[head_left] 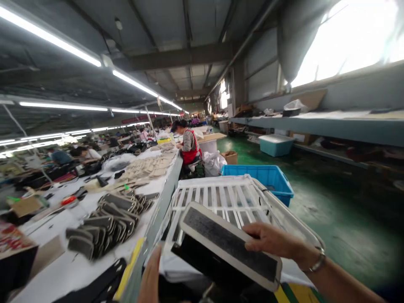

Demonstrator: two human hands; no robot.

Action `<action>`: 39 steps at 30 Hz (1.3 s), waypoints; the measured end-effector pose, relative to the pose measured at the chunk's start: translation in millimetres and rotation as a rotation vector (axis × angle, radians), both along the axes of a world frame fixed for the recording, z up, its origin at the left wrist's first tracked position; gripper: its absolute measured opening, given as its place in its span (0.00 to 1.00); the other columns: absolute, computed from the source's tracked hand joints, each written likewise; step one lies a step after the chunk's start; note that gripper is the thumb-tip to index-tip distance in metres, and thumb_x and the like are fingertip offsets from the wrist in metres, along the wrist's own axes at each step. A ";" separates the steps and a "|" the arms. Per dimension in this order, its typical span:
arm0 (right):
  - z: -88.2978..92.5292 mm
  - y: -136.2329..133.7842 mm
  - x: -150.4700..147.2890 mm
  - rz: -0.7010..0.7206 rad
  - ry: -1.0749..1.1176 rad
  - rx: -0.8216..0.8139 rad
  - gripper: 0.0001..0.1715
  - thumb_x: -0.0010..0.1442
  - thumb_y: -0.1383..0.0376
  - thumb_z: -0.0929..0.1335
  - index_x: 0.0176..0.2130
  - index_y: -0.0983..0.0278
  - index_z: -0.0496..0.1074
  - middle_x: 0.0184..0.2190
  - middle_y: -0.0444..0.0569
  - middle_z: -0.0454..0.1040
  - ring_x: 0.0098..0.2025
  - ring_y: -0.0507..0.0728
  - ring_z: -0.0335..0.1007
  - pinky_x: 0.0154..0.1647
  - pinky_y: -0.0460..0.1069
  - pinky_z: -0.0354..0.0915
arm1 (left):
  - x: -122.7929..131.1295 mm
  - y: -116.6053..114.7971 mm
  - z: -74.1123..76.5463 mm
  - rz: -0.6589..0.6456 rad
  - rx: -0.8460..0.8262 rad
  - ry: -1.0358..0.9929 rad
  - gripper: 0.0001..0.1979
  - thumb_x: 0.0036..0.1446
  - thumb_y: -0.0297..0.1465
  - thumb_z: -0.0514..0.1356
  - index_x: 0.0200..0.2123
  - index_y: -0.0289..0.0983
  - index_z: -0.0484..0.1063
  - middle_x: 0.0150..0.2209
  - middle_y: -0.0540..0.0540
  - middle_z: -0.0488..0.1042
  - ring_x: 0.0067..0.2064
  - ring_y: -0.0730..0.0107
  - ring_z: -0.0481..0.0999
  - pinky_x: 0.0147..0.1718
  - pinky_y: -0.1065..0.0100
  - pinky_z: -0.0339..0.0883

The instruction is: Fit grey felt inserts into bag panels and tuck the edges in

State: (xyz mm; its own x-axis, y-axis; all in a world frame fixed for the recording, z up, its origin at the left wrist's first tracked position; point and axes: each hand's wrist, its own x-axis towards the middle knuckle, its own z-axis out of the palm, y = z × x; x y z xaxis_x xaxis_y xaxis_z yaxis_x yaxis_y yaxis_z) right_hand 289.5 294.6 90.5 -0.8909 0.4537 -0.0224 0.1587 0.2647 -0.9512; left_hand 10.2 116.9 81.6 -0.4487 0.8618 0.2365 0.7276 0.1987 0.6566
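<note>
My right hand (268, 242), wearing a bracelet at the wrist, is closed on the upper edge of a rounded rectangular panel (225, 240). This panel has a dark grey middle and a pale border, and it tilts down to the right. Black material (202, 259) hangs below its lower edge. My left hand (152, 275) is at the bottom, left of the panel and apart from it, with the visible fingers stretched upward; much of this hand is out of frame. Behind the panel stands a white slatted rack (217, 193), partly hidden by it.
On the left, a long white-topped table (104, 269) bears piles of dark rounded pieces (104, 223) and beige pieces (145, 168). A blue bin (260, 179) stands beyond the rack. A person in a red apron (190, 147) sits at the table's far side. Shelving (331, 124) runs along the right wall.
</note>
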 end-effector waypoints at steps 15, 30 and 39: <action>8.7 -121.3 -14.1 -0.099 0.257 0.082 0.47 0.55 0.39 0.59 0.63 0.62 0.46 0.50 0.56 0.62 0.47 0.59 0.63 0.45 0.53 0.62 | 20.5 -67.3 67.2 -0.044 -0.289 0.544 0.15 0.54 0.35 0.54 0.30 0.31 0.77 0.33 0.34 0.77 0.41 0.50 0.76 0.40 0.61 0.66; -61.2 -133.5 -41.7 -0.227 -0.153 0.685 0.54 0.44 0.67 0.67 0.64 0.69 0.41 0.60 0.59 0.52 0.61 0.63 0.49 0.60 0.57 0.52 | -1.6 -97.3 32.7 -0.479 -0.528 0.346 0.28 0.48 0.30 0.59 0.55 0.37 0.60 0.43 0.43 0.75 0.45 0.58 0.74 0.42 0.68 0.64; -58.7 -133.7 -41.3 -0.089 -0.139 0.651 0.50 0.46 0.63 0.68 0.63 0.66 0.45 0.58 0.57 0.55 0.58 0.62 0.55 0.58 0.56 0.55 | 5.3 -110.5 17.7 -0.375 -0.653 0.407 0.06 0.52 0.27 0.55 0.32 0.38 0.72 0.34 0.45 0.77 0.39 0.58 0.76 0.35 0.67 0.63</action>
